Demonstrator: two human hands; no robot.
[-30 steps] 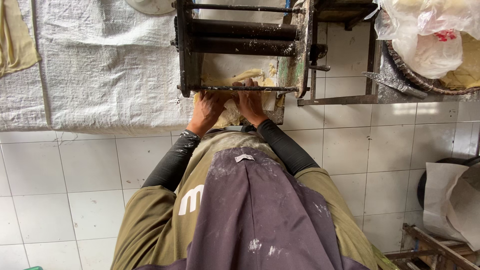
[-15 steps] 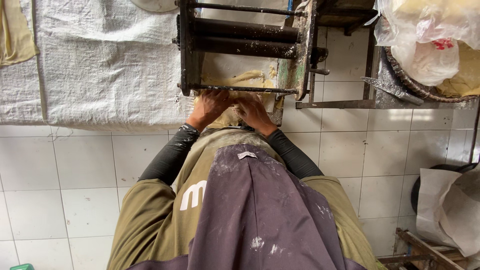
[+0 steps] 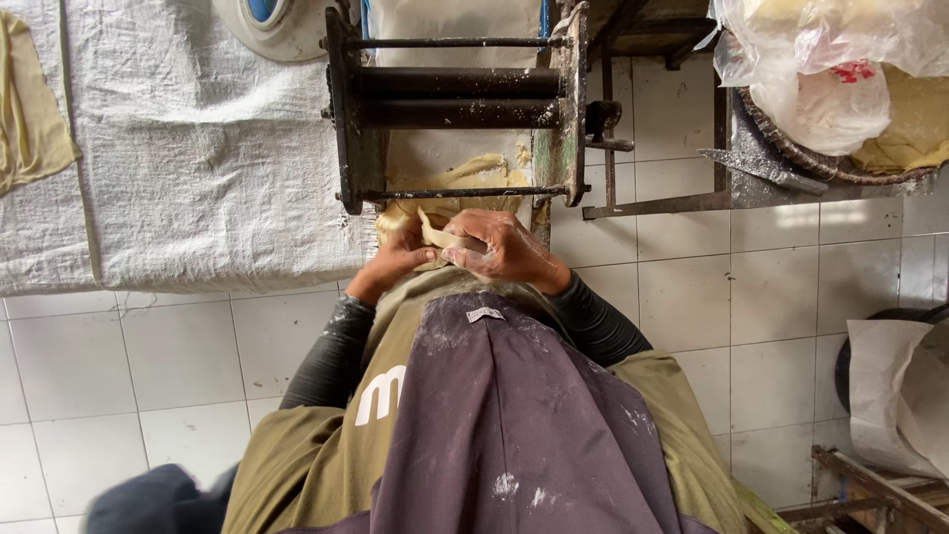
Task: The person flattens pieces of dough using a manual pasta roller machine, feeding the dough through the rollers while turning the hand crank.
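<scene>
Since that pale yellow sheet of dough (image 3: 435, 229) looks thin and floppy, I'd guess it's light, soft and easy to tear, so grab it by the edges with flat fingers. Both hands have it: left hand (image 3: 395, 259) curled under one end, right hand (image 3: 504, 247) pinching the other, just below the dark metal roller machine (image 3: 455, 99).

Hands (image 3: 465, 252) fold dough (image 3: 435, 235) (below roller (image 3: 455, 99)).
</scene>
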